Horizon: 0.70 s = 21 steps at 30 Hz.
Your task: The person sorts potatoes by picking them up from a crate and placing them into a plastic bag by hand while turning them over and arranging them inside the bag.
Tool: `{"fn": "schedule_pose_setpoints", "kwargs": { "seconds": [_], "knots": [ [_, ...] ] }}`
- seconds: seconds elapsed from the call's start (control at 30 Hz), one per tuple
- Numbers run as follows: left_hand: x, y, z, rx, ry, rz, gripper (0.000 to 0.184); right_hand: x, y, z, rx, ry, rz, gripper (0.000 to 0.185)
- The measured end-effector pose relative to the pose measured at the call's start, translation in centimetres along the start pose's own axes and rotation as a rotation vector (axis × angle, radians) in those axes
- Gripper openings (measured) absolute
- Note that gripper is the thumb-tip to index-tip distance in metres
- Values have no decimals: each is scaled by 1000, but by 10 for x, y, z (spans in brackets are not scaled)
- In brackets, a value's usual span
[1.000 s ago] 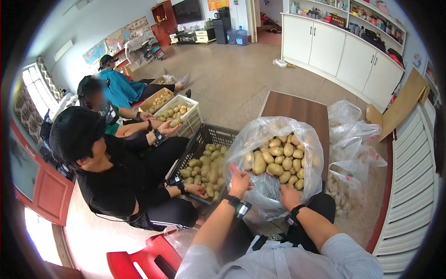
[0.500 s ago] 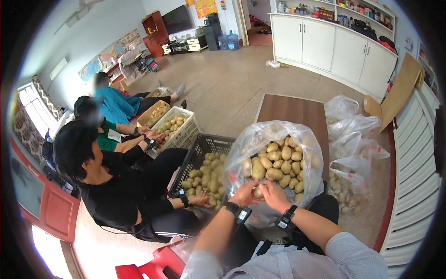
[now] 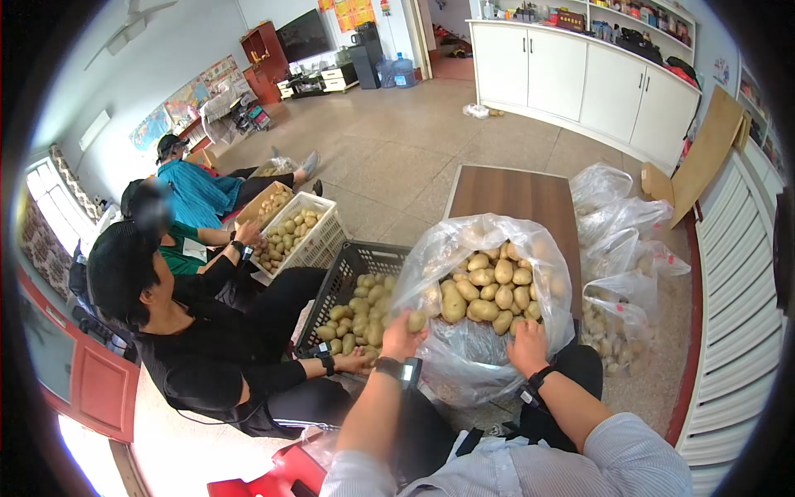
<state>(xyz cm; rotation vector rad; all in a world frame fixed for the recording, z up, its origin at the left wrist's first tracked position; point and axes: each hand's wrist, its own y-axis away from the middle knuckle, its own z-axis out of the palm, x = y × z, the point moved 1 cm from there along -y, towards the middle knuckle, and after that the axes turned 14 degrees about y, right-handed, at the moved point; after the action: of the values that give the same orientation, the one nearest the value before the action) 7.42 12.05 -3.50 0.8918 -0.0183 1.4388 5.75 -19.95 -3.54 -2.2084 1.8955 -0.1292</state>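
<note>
My left hand (image 3: 404,335) grasps a potato (image 3: 416,321) at the plastic bag (image 3: 465,388) edge, black crate (image 3: 364,260) near; can't tell if my right hand (image 3: 527,346) grips

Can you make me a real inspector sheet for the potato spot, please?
Surface: brown tabletop stretches behind the bag; what holds the bag up is hidden.
Job's things: open clear bag with many potatoes inside; black crate of potatoes to its left.
Clutter: more plastic bags on the floor at right; the nearest holds potatoes.
Left hand: holds one potato.
Right hand: at the bag's potatoes; grip unclear.
Cables: nothing clearly seen.
Surroundings: three seated people at left; white cabinets beyond.
</note>
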Motion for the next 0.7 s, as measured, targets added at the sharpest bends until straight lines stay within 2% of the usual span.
{"fn": "schedule_pose_setpoints", "kwargs": {
  "seconds": [0.07,0.13,0.17,0.23,0.27,0.3,0.37,0.4,0.43,0.47,0.53,0.6,0.67,0.7],
  "knots": [
    [2,-15,-20,11,35,47,25,0,-1,3,5,20,22,43],
    [8,-40,-49,-120,135,11,29,-1,0,7,73,81,-25,41],
    [8,-39,-52,-121,133,13,29,-1,0,10,74,78,-25,41],
    [12,-39,-59,26,4,216,32,-1,1,15,99,111,-81,38],
    [10,-55,-81,24,3,219,32,0,0,18,103,109,-82,38],
    [7,-85,-119,2,-424,440,31,1,0,22,87,108,-88,37],
    [12,-88,-130,-19,-853,655,31,1,1,20,72,107,-95,37],
    [10,-94,-134,40,-473,477,30,1,2,18,97,94,-94,37],
    [15,-71,-103,145,-21,299,30,1,3,16,122,80,-94,37],
    [19,-54,-86,221,122,257,30,2,3,20,124,81,-96,37],
    [23,-29,-66,289,163,265,30,8,2,36,128,113,-45,38],
    [28,-18,-62,296,0,316,29,7,2,35,107,133,-29,41],
    [30,-28,-75,301,-163,367,29,7,4,31,88,152,-13,43],
    [25,-51,-99,260,-104,330,32,7,4,24,50,128,-1,44]
  ]
}}
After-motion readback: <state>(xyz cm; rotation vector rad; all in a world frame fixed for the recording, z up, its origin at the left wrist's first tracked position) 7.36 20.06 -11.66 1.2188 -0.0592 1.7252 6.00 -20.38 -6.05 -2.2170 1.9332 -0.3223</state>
